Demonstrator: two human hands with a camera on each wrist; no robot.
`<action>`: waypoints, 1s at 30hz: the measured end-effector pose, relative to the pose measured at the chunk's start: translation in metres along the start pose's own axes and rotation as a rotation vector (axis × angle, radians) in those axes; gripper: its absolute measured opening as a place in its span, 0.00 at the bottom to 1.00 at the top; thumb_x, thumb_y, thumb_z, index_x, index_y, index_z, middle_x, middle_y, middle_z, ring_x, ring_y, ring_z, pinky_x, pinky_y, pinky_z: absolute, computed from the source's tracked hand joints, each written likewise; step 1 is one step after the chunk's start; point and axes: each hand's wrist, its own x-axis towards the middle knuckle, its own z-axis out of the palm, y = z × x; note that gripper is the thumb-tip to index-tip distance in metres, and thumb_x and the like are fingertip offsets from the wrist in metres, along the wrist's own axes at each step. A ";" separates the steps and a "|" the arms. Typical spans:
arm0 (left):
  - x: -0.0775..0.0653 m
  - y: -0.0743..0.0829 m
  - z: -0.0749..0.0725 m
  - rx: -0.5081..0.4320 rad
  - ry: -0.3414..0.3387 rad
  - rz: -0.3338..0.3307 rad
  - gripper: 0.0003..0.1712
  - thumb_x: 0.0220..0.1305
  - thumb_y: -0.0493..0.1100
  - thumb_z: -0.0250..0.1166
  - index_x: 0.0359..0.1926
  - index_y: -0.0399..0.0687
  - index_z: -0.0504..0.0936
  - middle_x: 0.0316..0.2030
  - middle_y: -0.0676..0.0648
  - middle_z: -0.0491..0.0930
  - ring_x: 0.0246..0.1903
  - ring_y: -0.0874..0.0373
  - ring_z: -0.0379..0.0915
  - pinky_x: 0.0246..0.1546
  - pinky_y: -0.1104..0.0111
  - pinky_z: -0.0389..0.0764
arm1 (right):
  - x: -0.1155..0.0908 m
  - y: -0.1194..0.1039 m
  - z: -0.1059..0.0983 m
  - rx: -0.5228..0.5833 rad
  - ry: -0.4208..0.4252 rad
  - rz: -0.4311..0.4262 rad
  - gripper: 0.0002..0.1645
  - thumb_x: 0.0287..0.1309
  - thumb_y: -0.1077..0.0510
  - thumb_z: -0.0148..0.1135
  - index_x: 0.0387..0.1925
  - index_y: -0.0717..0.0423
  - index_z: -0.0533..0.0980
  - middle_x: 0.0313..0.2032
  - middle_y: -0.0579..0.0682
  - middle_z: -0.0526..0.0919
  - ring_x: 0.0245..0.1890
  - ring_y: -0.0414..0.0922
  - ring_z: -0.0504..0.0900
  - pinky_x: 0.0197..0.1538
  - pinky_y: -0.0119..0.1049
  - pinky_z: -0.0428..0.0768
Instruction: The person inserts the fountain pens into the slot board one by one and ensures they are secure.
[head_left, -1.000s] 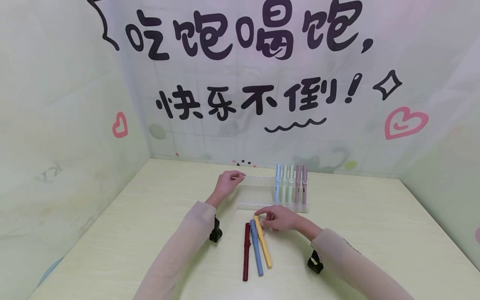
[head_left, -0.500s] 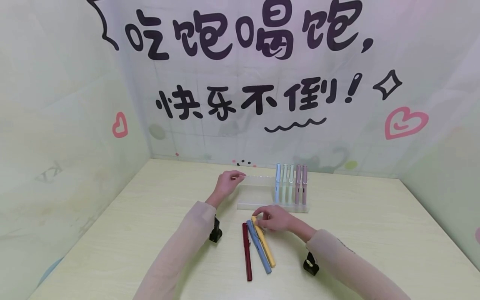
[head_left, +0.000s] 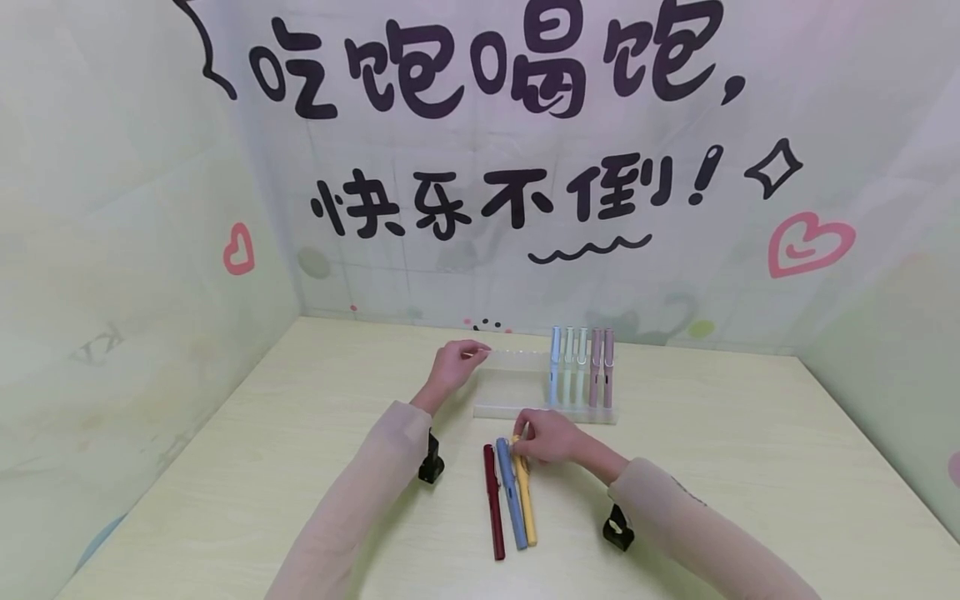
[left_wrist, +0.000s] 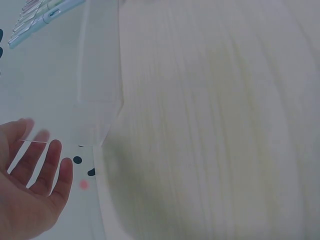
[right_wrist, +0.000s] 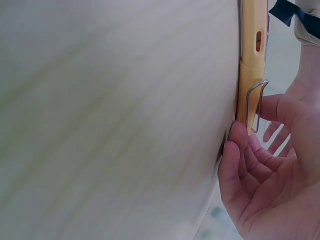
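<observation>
My left hand [head_left: 454, 365] pinches the upper left corner of a clear acrylic pen rack [head_left: 510, 412]; in the left wrist view its thumb and fingers lie on either side of the clear panel [left_wrist: 100, 55]. Just in front of the rack, my right hand [head_left: 551, 436] pinches the cap end of a yellow pen [head_left: 527, 500]. The right wrist view shows the thumb beside the metal clip [right_wrist: 257, 102] and fingertips at the cap's end. A blue pen [head_left: 512, 493] lies alongside the yellow one, and a dark red pen [head_left: 493, 504] is further left.
Several capped pens in light blue, pale green and mauve [head_left: 608, 367] stand upright in the right part of the rack. A printed fabric backdrop [head_left: 420, 283] rises behind the pale wooden table [head_left: 300, 450]. Each wrist wears a black camera mount [head_left: 618, 529].
The lower ends of the pens first swung right; now the blue and yellow pens have swung back left. My right hand has shifted slightly, while my left hand stays on the rack.
</observation>
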 end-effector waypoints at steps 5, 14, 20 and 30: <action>0.000 0.000 0.000 0.001 -0.003 0.001 0.11 0.60 0.42 0.57 0.40 0.42 0.81 0.40 0.44 0.78 0.38 0.52 0.74 0.37 0.65 0.75 | 0.000 -0.002 0.001 -0.040 0.035 0.003 0.06 0.47 0.60 0.59 0.28 0.56 0.71 0.15 0.43 0.73 0.14 0.37 0.70 0.18 0.30 0.70; 0.001 -0.002 0.000 -0.013 -0.005 0.004 0.11 0.60 0.42 0.58 0.39 0.42 0.81 0.40 0.44 0.78 0.38 0.52 0.74 0.38 0.64 0.75 | -0.004 0.001 -0.007 0.080 0.041 -0.068 0.07 0.50 0.62 0.60 0.31 0.63 0.78 0.16 0.45 0.75 0.14 0.39 0.73 0.18 0.31 0.74; 0.003 -0.007 0.001 -0.028 0.004 0.039 0.11 0.60 0.45 0.58 0.37 0.45 0.82 0.38 0.46 0.79 0.36 0.54 0.74 0.35 0.66 0.75 | -0.008 0.006 -0.013 0.169 0.005 -0.091 0.08 0.51 0.63 0.59 0.32 0.66 0.77 0.18 0.47 0.76 0.16 0.41 0.76 0.20 0.32 0.76; 0.001 -0.001 0.000 0.006 0.003 0.012 0.10 0.60 0.40 0.57 0.39 0.41 0.81 0.40 0.44 0.78 0.38 0.52 0.74 0.37 0.65 0.75 | -0.009 0.015 -0.017 0.345 -0.017 -0.072 0.15 0.51 0.63 0.60 0.41 0.67 0.71 0.22 0.50 0.77 0.19 0.45 0.77 0.24 0.37 0.78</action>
